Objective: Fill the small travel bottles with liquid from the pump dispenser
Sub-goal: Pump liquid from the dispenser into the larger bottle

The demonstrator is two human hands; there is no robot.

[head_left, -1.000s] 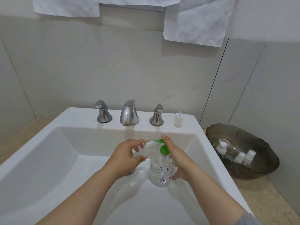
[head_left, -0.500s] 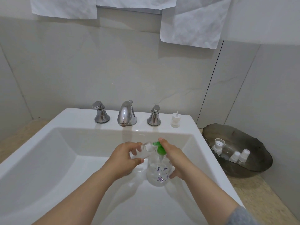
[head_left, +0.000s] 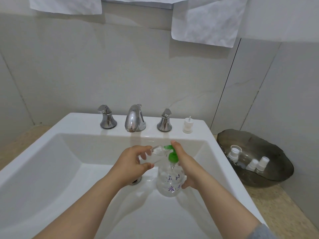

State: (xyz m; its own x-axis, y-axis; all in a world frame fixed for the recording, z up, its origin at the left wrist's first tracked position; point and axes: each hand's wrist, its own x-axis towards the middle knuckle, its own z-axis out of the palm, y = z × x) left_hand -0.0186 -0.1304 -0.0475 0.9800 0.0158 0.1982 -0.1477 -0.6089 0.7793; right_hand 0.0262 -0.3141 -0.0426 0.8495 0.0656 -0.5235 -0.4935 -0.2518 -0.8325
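While towels (head_left: 205, 26) hang above, the pump dispenser (head_left: 170, 183) is over the sink (head_left: 82, 125).

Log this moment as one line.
left hand: holds small bottle at green pump | right hand: grips dispenser, touches pump top | place: sink

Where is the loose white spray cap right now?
Head view, right of centre: the white spray cap stands on the back ledge of the sink, just right of the right tap handle and left of the dark dish.

Green pump (head_left: 173, 156), purple-lettered clear dispenser (head_left: 170, 184), white sink (head_left: 51, 152), chrome faucet (head_left: 135, 118)
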